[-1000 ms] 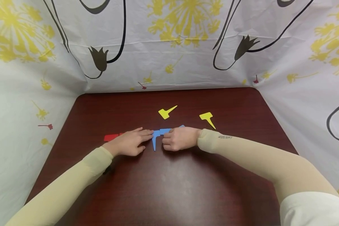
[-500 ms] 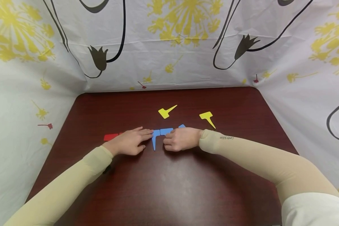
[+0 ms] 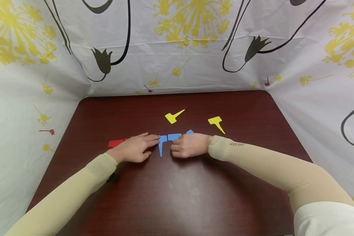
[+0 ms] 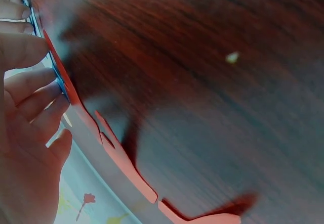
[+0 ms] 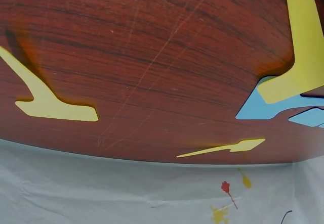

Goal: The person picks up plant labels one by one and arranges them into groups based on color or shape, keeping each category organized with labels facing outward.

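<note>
My left hand (image 3: 134, 148) lies with its fingers extended, fingertips resting on the left end of a blue T-shaped plant label (image 3: 162, 141). Red plant labels (image 3: 115, 143) stick out from behind that hand; the left wrist view shows more of the red row (image 4: 126, 166). My right hand (image 3: 187, 145) has curled fingers at the lower edge of a second blue plant label (image 3: 174, 137) and seems to pinch its stem, which the fingers hide. Part of another blue label (image 3: 190, 131) shows beyond the right knuckles. The right wrist view does not show the right hand.
Two yellow plant labels lie farther back, one (image 3: 172, 118) near the middle and one (image 3: 215, 121) to the right. The right wrist view shows another yellow label (image 5: 304, 57) overlapping a blue one (image 5: 255, 105). A patterned curtain (image 3: 177, 75) surrounds the dark table (image 3: 177, 196).
The right hand and the second blue label have shifted very slightly to the right, widening the gap beside the first blue label. The left hand stays in place.
</note>
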A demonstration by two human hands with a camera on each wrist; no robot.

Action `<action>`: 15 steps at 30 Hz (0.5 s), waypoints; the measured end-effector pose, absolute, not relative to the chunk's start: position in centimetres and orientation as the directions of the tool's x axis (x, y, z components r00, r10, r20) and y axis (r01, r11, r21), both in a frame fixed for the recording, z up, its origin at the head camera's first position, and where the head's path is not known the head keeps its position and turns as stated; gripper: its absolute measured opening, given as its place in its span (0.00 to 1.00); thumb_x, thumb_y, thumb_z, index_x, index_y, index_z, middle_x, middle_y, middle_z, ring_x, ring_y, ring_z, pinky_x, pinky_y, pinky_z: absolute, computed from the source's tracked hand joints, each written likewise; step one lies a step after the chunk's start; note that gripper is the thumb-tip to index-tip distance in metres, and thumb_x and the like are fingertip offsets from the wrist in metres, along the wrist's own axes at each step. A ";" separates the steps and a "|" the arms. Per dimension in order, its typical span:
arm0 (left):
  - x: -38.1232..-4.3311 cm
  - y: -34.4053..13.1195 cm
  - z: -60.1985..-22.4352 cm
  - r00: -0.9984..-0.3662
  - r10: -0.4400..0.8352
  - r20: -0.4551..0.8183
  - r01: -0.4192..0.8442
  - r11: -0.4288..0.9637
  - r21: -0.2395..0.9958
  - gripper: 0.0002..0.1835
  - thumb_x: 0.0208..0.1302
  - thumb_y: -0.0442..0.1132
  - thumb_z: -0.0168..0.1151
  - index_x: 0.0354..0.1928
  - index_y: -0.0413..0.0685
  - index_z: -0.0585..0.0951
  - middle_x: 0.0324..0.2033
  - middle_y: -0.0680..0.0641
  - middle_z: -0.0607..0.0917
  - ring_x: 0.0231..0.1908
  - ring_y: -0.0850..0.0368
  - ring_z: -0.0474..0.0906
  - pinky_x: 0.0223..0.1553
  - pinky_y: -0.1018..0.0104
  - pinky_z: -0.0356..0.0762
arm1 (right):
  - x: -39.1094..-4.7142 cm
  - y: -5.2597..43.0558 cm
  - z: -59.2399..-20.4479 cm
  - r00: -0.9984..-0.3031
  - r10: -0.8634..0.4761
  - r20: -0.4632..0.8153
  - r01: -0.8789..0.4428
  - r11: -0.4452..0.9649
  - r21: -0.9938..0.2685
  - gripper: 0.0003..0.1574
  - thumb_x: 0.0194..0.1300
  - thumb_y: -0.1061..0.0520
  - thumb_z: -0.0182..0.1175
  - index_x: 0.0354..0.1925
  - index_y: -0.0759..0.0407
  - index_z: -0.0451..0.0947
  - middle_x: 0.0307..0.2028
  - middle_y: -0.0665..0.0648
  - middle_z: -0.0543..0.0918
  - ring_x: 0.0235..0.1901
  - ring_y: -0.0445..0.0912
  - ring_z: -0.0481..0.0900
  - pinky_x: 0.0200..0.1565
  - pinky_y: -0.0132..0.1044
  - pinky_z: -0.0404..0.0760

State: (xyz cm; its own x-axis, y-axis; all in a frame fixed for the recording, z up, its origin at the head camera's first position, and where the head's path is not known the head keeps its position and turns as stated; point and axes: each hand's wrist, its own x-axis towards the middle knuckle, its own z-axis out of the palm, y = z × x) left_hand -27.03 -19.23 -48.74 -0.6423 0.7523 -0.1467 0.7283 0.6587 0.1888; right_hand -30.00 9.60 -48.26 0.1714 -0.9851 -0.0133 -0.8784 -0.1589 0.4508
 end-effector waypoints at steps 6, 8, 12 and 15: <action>-27.0 -19.4 -48.9 -0.638 0.761 -0.119 0.735 0.647 0.200 0.33 0.68 0.47 0.60 0.74 0.48 0.69 0.74 0.49 0.65 0.74 0.52 0.58 0.74 0.50 0.51 | -29.9 9.5 -48.5 0.187 -0.982 -0.002 -0.871 -0.167 0.463 0.08 0.71 0.66 0.54 0.41 0.57 0.79 0.37 0.53 0.79 0.33 0.46 0.75 0.38 0.36 0.81; -27.0 -19.4 -48.9 -0.637 0.763 -0.113 0.737 0.645 0.203 0.33 0.68 0.46 0.60 0.74 0.47 0.69 0.74 0.48 0.65 0.74 0.51 0.59 0.74 0.50 0.51 | -29.9 9.4 -48.5 0.193 -0.981 0.003 -0.867 -0.170 0.468 0.08 0.71 0.66 0.53 0.41 0.57 0.78 0.37 0.53 0.79 0.33 0.46 0.75 0.38 0.36 0.80; -27.1 -19.4 -49.0 -0.639 0.762 -0.108 0.735 0.646 0.206 0.33 0.68 0.46 0.60 0.74 0.47 0.69 0.74 0.48 0.65 0.74 0.51 0.59 0.74 0.50 0.51 | -29.8 9.5 -48.7 0.198 -0.980 0.007 -0.863 -0.171 0.475 0.09 0.70 0.67 0.53 0.40 0.57 0.78 0.37 0.53 0.79 0.34 0.46 0.75 0.38 0.36 0.80; -27.2 -19.4 -49.1 -0.640 0.761 -0.106 0.735 0.647 0.201 0.33 0.68 0.46 0.60 0.74 0.48 0.69 0.74 0.49 0.65 0.74 0.52 0.58 0.74 0.51 0.50 | -29.8 9.5 -48.7 0.194 -0.981 0.006 -0.864 -0.168 0.474 0.08 0.70 0.66 0.54 0.40 0.57 0.78 0.37 0.53 0.79 0.33 0.46 0.75 0.38 0.36 0.81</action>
